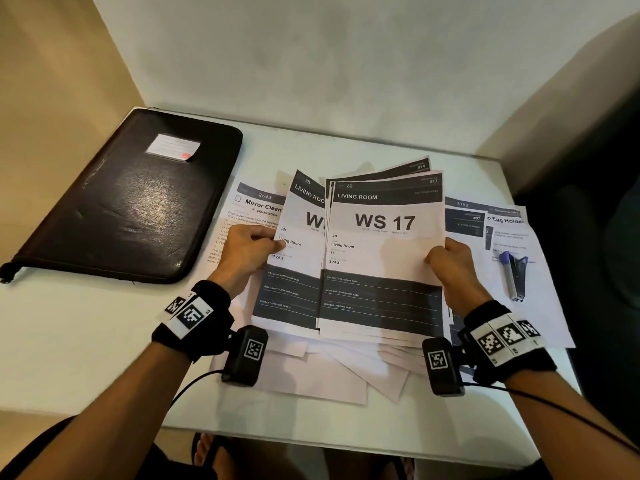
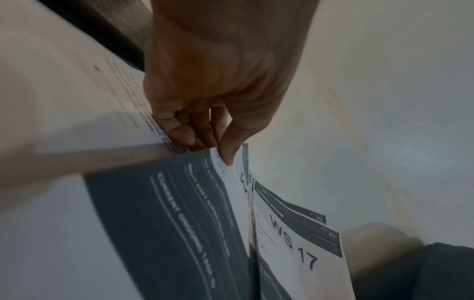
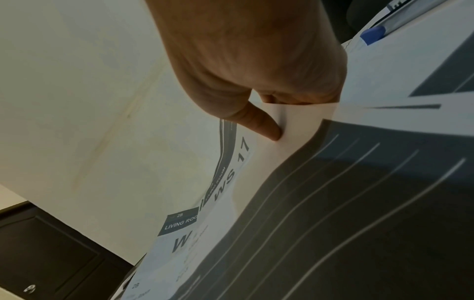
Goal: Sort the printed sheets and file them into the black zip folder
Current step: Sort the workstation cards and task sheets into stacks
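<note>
The black zip folder [image 1: 128, 199] lies closed at the table's back left. My left hand [image 1: 247, 249] pinches the left edge of one "Living Room" sheet [image 1: 296, 265], thumb on top, fingers beneath. My right hand [image 1: 450, 265] grips the right edge of a stack topped by the "WS 17" sheet [image 1: 384, 251], several more sheets fanning behind it. In the left wrist view the left hand [image 2: 220, 142] pinches the sheet [image 2: 179, 213] at its edge. In the right wrist view the right hand's thumb [image 3: 264, 125] presses on the "WS 17" sheet [image 3: 295, 162].
More printed sheets lie spread on the white table [image 1: 86, 327]: a "Mirror Clean" page [image 1: 256, 206] at left, an "Egg Holder" page [image 1: 509, 223] at right. A black and purple stapler [image 1: 514, 271] rests on the right-hand pages. Walls close the back; a dark chair [image 1: 595, 237] stands at right.
</note>
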